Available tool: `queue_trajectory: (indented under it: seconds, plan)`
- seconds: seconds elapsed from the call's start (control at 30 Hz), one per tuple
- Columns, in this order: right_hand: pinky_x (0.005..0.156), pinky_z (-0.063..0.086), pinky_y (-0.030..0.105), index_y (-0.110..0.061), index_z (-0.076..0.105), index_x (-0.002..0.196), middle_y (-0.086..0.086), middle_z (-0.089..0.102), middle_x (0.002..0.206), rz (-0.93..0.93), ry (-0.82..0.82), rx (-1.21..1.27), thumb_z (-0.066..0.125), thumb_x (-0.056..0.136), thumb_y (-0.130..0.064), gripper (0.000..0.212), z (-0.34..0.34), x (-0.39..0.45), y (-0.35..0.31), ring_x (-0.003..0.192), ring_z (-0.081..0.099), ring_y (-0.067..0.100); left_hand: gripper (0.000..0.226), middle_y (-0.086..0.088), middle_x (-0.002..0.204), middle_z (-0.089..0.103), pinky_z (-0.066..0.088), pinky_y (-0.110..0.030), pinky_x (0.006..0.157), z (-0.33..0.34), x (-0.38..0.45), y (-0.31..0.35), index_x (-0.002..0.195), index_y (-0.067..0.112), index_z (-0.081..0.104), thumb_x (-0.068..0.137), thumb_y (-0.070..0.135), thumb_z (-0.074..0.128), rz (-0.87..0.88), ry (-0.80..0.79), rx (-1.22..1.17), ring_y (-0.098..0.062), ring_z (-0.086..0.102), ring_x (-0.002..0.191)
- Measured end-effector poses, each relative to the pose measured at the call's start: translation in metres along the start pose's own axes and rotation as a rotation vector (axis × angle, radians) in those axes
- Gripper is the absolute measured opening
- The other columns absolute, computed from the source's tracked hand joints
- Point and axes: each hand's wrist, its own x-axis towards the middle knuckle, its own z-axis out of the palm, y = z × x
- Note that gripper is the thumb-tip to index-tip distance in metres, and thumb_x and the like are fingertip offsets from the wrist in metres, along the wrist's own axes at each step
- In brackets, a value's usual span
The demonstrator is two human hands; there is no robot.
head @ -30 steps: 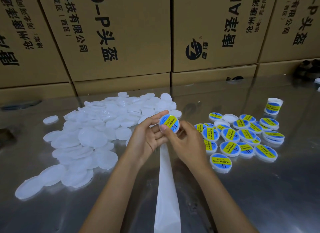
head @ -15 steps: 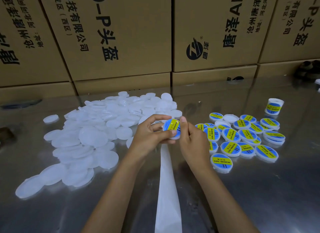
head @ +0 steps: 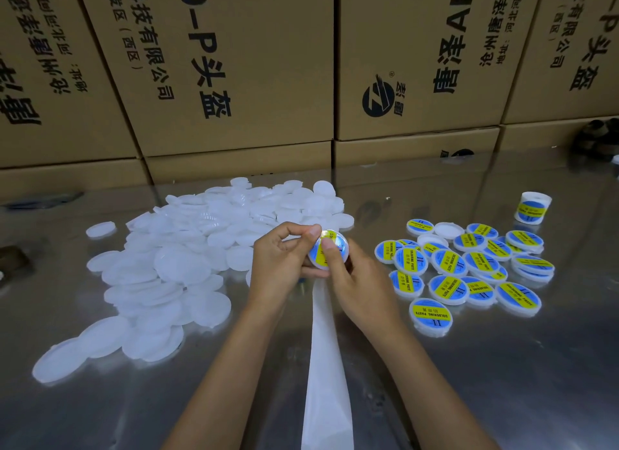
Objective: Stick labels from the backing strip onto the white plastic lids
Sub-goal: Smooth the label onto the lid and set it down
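Held lid (head: pixel 330 248): a white lid carrying a blue and yellow label is being held up over the bench (head: pixel 502 382), between the 2 hands; every place below is given relative to this lid.
Left hand (head: pixel 284 265): is gripping the lid from the left, fingers curled round its edge, thumb lying on its top rim.
Right hand (head: pixel 360 282): is holding the lid from the right, with its thumb (head: pixel 330 250) pressing down on the label face.
Backing strip (head: pixel 326 382): is lying on the bench just below the lid, running toward the person between the 2 forearms.
Plain lids (head: pixel 187 258): a loose white heap is lying to the left of and behind the lid, many overlapping.
Labelled lids (head: pixel 469 268): a cluster is lying to the right, some overlapping, 2 showing plain white.
Label roll (head: pixel 532 207): is standing farther right and behind.
Cardboard boxes (head: pixel 234 64): are standing stacked behind, along the bench's far edge.
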Motion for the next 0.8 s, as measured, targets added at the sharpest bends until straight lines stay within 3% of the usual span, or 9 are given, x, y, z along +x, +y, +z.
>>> queue_trajectory:
  seconds: [0.17, 0.3, 0.43, 0.5, 0.57, 0.67, 0.8]
  plan:
    - [0.057, 0.041, 0.035, -0.028, 0.051, 0.075, -0.006, 0.056, 0.061, 0.018, 0.084, -0.006, 0.025, 0.099, -0.064, 0.050, -0.001, 0.002, 0.002, 0.065, 0.054, 0.016, 0.014, -0.015, 0.085, 0.076, 0.060, -0.027, 0.060, 0.000, 0.000, 0.002, 0.106, 0.003, 0.066, 0.094, 0.009, 0.068, -0.009, -0.115, 0.010, -0.031, 0.075, 0.075]
    - [0.059, 0.042, 0.034, -0.030, 0.049, 0.067, -0.010, 0.053, 0.057, 0.069, 0.113, 0.107, 0.032, 0.102, -0.056, 0.047, 0.000, 0.003, 0.002, 0.061, 0.050, 0.009, 0.042, -0.009, 0.089, 0.075, 0.061, -0.029, 0.071, -0.001, -0.001, 0.002, 0.122, 0.013, 0.065, 0.087, -0.009, 0.070, -0.037, -0.259, 0.041, -0.022, 0.074, 0.081]
    - [0.069, 0.050, 0.042, -0.023, 0.059, 0.073, -0.006, 0.062, 0.065, 0.106, 0.055, 0.214, 0.030, 0.103, -0.055, 0.053, 0.001, 0.004, 0.000, 0.068, 0.058, 0.014, 0.032, -0.011, 0.088, 0.077, 0.062, -0.030, 0.068, -0.004, 0.000, 0.003, 0.111, 0.011, 0.071, 0.083, -0.003, 0.076, -0.007, -0.169, 0.070, -0.029, 0.076, 0.081]
    - [0.077, 0.052, 0.044, -0.016, 0.065, 0.080, -0.002, 0.069, 0.074, 0.142, -0.011, 0.287, 0.028, 0.104, -0.055, 0.059, 0.000, 0.006, 0.000, 0.077, 0.064, 0.017, 0.025, -0.015, 0.085, 0.077, 0.062, -0.030, 0.063, -0.003, 0.000, 0.002, 0.104, 0.004, 0.065, 0.083, -0.001, 0.077, -0.006, -0.116, 0.054, -0.030, 0.076, 0.077]
    - [0.079, 0.052, 0.038, -0.016, 0.069, 0.089, -0.006, 0.072, 0.081, 0.146, -0.091, 0.320, 0.029, 0.101, -0.060, 0.060, 0.000, 0.005, -0.001, 0.084, 0.067, 0.012, 0.025, -0.016, 0.083, 0.077, 0.060, -0.029, 0.059, -0.003, 0.001, 0.002, 0.098, 0.002, 0.057, 0.084, 0.000, 0.077, 0.002, -0.068, 0.022, -0.029, 0.076, 0.072]
    - [0.059, 0.038, 0.013, -0.023, 0.061, 0.077, -0.018, 0.057, 0.060, 0.078, -0.127, 0.280, 0.040, 0.094, -0.066, 0.051, 0.000, 0.000, -0.006, 0.059, 0.051, -0.001, 0.021, -0.015, 0.081, 0.077, 0.059, -0.026, 0.057, -0.006, 0.003, 0.001, 0.092, 0.004, 0.055, 0.086, -0.001, 0.074, 0.019, 0.002, 0.009, -0.026, 0.075, 0.068]
    - [0.054, 0.037, 0.014, -0.025, 0.059, 0.079, -0.020, 0.055, 0.058, 0.045, -0.113, 0.230, 0.043, 0.099, -0.054, 0.039, 0.000, 0.000, -0.008, 0.056, 0.049, 0.000, 0.020, -0.016, 0.078, 0.076, 0.060, -0.027, 0.057, -0.006, 0.003, 0.001, 0.088, 0.003, 0.056, 0.087, 0.006, 0.076, 0.020, 0.028, -0.019, -0.028, 0.076, 0.071]
